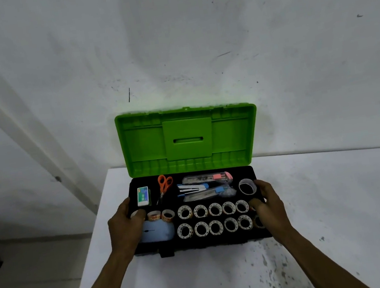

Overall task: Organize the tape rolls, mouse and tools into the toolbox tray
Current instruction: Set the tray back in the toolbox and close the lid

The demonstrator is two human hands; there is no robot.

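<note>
The black toolbox tray [201, 244] sits in the open toolbox on the white table. It holds two rows of several small white tape rolls [213, 209], orange-labelled rolls [154, 216], a pale blue mouse [158, 233], orange scissors [164, 184], a blue stapler [192, 189], utility knives [205, 178], a staple box [142, 196] and a larger clear tape roll [246, 186]. My left hand [125, 228] grips the tray's left end, thumb resting on a tape roll [134, 213]. My right hand [268, 203] grips the right end, thumb inside, partly hiding two rolls.
The green lid [187, 136] stands upright behind the tray, against a white wall. The table [333, 220] extends to the right and towards me; its left edge runs close beside the toolbox, with dark floor below.
</note>
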